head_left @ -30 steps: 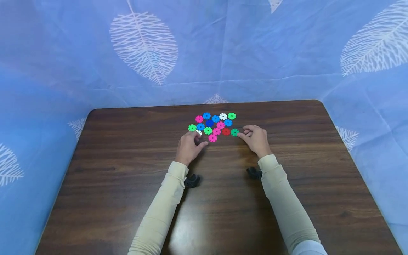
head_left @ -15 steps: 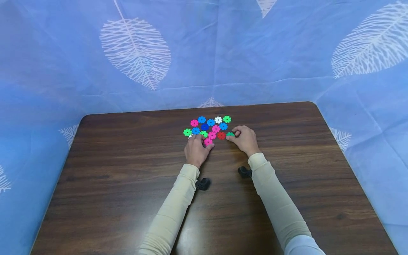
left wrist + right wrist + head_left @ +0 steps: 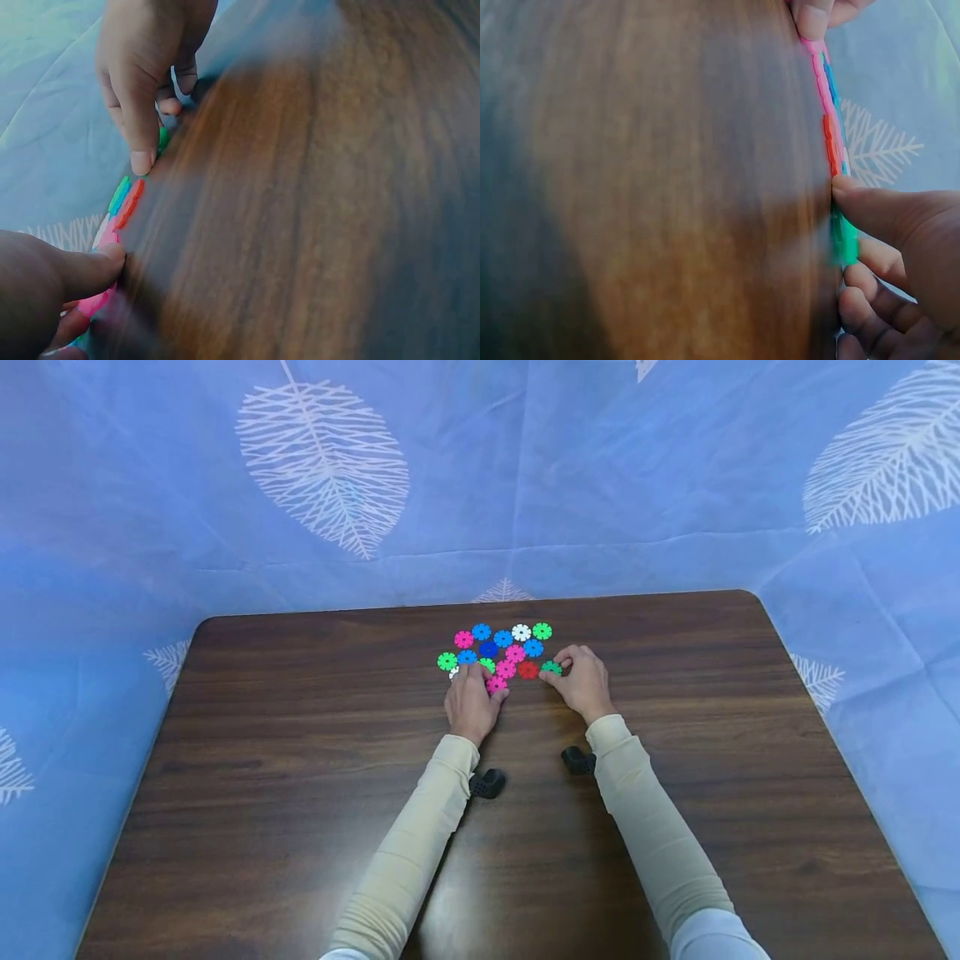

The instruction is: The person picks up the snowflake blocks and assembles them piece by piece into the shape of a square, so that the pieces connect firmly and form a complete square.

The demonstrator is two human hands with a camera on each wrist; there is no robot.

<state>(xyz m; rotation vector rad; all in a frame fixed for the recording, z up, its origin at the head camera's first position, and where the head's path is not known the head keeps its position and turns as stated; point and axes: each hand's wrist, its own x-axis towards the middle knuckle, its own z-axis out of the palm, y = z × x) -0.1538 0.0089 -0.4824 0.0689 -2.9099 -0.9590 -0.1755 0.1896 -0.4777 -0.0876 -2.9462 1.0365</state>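
Notched plastic interlocking discs lie flat in a cluster near the table's far edge. My left hand (image 3: pixel 472 703) has thumb and fingers around the nearest pink disc (image 3: pixel 497 684); its fingers cover part of a light green disc (image 3: pixel 487 666) and a white disc (image 3: pixel 453 672). At the cluster's right end, my right hand (image 3: pixel 585 683) pinches a dark green disc (image 3: pixel 552 667) between thumb and fingers, seen edge-on in the right wrist view. Between the hands, a red disc (image 3: pixel 528 670) lies beside the dark green one, untouched by either hand.
Blue, pink, white and green discs, among them a dark blue disc (image 3: pixel 488 648), lie behind the hands. The brown wooden table (image 3: pixel 300 710) ends just past them. A blue cloth (image 3: pixel 465 468) with white leaf prints hangs behind. Each wrist wears a black device (image 3: pixel 487 783).
My left hand has moved right, from beside the white disc to the nearest pink disc. My right hand has closed in leftward around the dark green disc. The head view has shifted slightly.
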